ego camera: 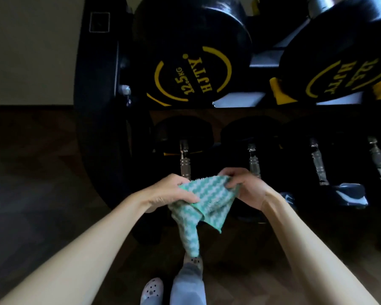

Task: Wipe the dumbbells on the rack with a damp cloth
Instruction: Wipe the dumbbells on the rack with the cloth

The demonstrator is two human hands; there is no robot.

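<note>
Flanking the black metal dumbbell rack (101,102) on its left side are a cream wall (31,51) above and a dark wooden floor (31,172) below. On the rack's upper tier, nearest its left upright, sits a round black rubber dumbbell with yellow "12.5 KG HJTY" lettering (191,62). A second black dumbbell with yellow lettering (343,69) sits further right on the same tier.

On the rack's lower tier, smaller black dumbbells with ridged steel handles (184,159) lie in a row, handles pointing out toward the person.

In front of the rack's lower tier, toward its left end, the left hand (169,192) pinches one edge of a green-and-white zigzag-striped terry cloth (205,199), thumb on top. The right hand (246,190) grips the opposite corner with curled fingers. The cloth is stretched between them, off the dumbbells, its loose end hanging down.

Below the cloth, on the floor in front of the rack, are a white perforated clog (152,289) and a grey trouser leg (188,282).
</note>
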